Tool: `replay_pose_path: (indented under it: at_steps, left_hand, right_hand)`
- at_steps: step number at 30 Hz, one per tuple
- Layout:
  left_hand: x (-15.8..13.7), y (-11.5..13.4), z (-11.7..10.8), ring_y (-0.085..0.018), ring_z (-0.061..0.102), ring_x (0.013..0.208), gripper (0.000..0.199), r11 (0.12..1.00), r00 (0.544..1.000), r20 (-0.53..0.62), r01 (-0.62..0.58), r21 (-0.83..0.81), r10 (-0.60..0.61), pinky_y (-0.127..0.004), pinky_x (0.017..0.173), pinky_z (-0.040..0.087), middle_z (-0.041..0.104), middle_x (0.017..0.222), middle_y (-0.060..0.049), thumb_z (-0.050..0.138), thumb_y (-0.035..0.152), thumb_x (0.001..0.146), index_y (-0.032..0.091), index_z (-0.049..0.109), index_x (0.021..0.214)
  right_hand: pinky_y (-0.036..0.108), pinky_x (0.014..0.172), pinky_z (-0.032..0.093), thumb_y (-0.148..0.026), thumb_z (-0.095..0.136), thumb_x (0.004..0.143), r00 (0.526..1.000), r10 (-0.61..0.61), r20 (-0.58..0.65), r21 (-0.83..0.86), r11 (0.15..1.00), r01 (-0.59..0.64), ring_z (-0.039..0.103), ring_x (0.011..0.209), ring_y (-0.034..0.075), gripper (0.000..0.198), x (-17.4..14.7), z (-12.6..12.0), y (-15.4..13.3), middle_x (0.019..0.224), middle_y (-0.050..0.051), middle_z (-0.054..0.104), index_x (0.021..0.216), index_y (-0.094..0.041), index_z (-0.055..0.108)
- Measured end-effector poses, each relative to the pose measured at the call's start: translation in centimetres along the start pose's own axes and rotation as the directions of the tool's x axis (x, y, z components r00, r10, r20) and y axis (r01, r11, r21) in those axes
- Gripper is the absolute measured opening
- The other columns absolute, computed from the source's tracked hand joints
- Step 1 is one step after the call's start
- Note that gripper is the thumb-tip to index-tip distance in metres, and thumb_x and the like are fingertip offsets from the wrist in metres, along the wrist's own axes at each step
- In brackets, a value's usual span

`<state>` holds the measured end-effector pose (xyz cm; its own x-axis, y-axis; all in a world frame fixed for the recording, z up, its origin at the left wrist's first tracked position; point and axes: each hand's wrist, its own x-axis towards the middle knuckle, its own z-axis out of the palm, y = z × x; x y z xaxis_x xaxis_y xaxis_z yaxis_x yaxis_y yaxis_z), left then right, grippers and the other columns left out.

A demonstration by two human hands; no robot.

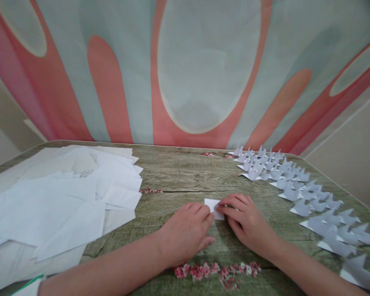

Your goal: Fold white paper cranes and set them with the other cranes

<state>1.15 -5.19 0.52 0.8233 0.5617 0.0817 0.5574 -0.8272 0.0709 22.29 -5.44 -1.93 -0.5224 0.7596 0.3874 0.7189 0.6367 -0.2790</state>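
Note:
A small folded square of white paper (pixel 215 204) lies on the wood-patterned table in front of me, partly covered by my fingers. My left hand (pixel 189 226) is at its left edge, fingers bent together over the paper and thumb stretched out below. From the other side, my right hand (pixel 245 220) has its fingertips closed on the paper's right part. How the paper is folded beneath the fingers is hidden.
Loose white paper sheets (pixel 68 205) spread in an overlapping pile on the left. Rows of folded white paper birds (pixel 291 191) stand along the right side. Behind the table (pixel 179 172) rises a coral and grey-green patterned backdrop (pixel 135 82).

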Motion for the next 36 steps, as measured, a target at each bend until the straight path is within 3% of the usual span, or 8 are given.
replay_pose_path:
  at_steps: [12, 36]
  left_hand:
    - [-0.54, 0.33, 0.01, -0.025, 0.046, 0.107, 0.05, 1.0, 1.0, 0.031, -0.003, -0.029, 0.004, -0.039, 0.093, 0.038, 0.051, 0.111, -0.009, 0.053, 0.041, 0.084, 0.018, 0.04, 0.126]
    - [-0.7, 0.43, 0.0, -0.025, 0.046, 0.109, 0.049, 0.997, 0.999, 0.024, 0.028, -0.068, -0.027, -0.039, 0.094, 0.038, 0.052, 0.113, -0.011, 0.055, 0.042, 0.082, 0.012, 0.045, 0.12]
  right_hand:
    - [0.04, 0.088, 0.036, -0.011, 0.054, 0.083, 0.993, -0.105, 0.057, -0.239, 0.964, 0.116, 0.049, 0.098, 0.022, 0.026, -0.47, 0.4, -0.49, 0.101, 0.006, 0.064, 0.106, -0.017, 0.062]
    - [0.04, 0.088, 0.037, -0.009, 0.054, 0.08, 0.989, -0.117, 0.087, -0.278, 0.951, 0.137, 0.052, 0.093, 0.021, 0.026, -0.25, 0.18, -0.52, 0.101, 0.006, 0.064, 0.103, -0.018, 0.063]
